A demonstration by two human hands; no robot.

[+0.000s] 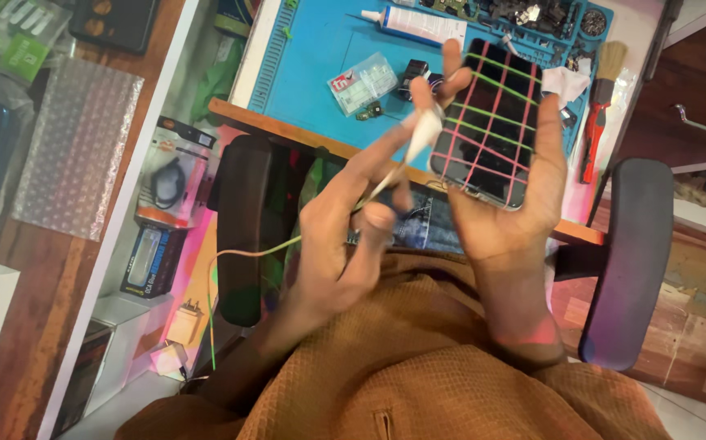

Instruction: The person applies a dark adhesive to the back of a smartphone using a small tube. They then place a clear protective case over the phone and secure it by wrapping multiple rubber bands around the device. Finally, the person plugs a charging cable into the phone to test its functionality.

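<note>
Two hands work on a phone wrapped in rubber bands, above a blue mat.

The right hand cradles the phone, fingers curled around its edges. The left hand pinches a thin white stick against the phone's left edge. Near them lie a tube and a brush on the mat.

One head-worn camera looks steeply down from close above the person's lap, facing forward over the chair armrests to the blue work mat
</note>
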